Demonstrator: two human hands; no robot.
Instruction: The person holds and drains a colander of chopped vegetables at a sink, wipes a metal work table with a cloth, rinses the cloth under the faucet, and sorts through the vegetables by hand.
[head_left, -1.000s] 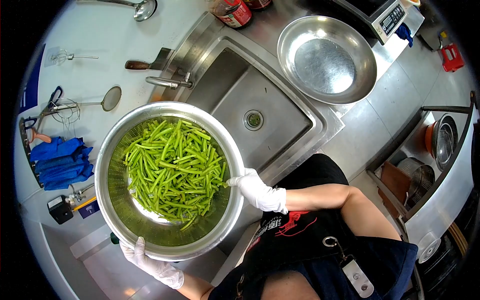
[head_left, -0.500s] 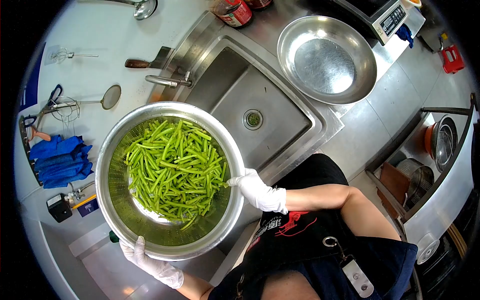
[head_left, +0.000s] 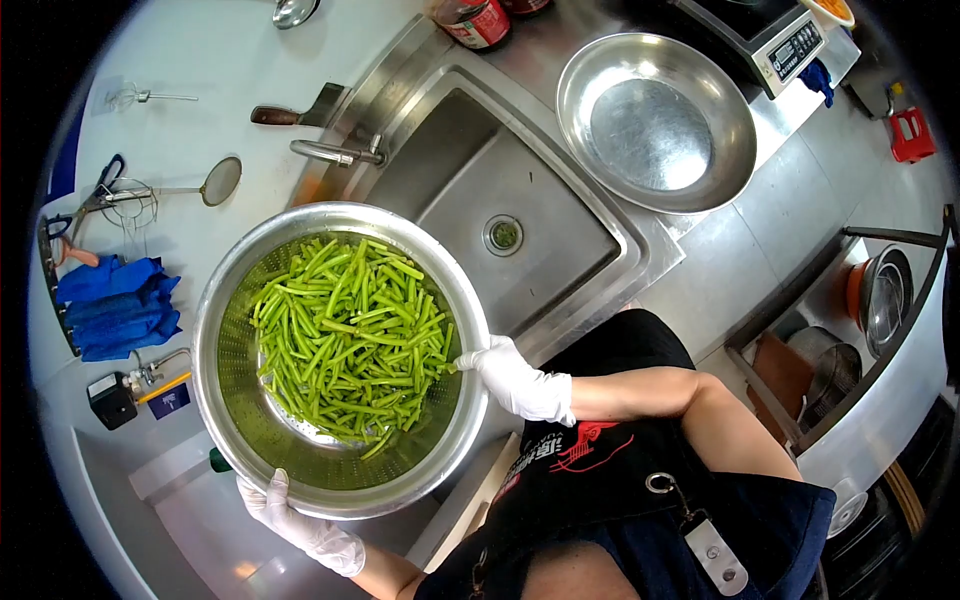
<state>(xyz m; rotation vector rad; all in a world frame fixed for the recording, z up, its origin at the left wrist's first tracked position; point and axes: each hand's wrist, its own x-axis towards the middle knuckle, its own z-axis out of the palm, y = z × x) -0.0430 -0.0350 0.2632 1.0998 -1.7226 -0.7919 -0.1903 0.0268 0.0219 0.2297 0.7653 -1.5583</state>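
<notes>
A large metal colander (head_left: 238, 400) with a perforated wall and a wide rim is held up level, left of the sink. Inside lies a heap of short-cut green stalks (head_left: 350, 335); whether they are beans or stems, I cannot tell. My left hand (head_left: 300, 520), in a white glove, grips the near left rim, thumb over the edge and fingers hidden underneath. On the right side of the rim, my right hand (head_left: 515, 380), gloved too, is closed with its thumb on top. The colander partly covers the sink's left corner.
The steel sink (head_left: 540, 225) has a faucet (head_left: 335, 152) at its back left. Beside it are a wide metal basin (head_left: 655, 125), red-labelled jars (head_left: 475, 22) and an induction cooker (head_left: 790, 50). A cleaver (head_left: 300, 110), a strainer (head_left: 221, 182) and blue cloths (head_left: 118, 308) are along the wall.
My hands and the colander keep nearly the same place in view. The surroundings have shifted slightly, as the camera turned a little.
</notes>
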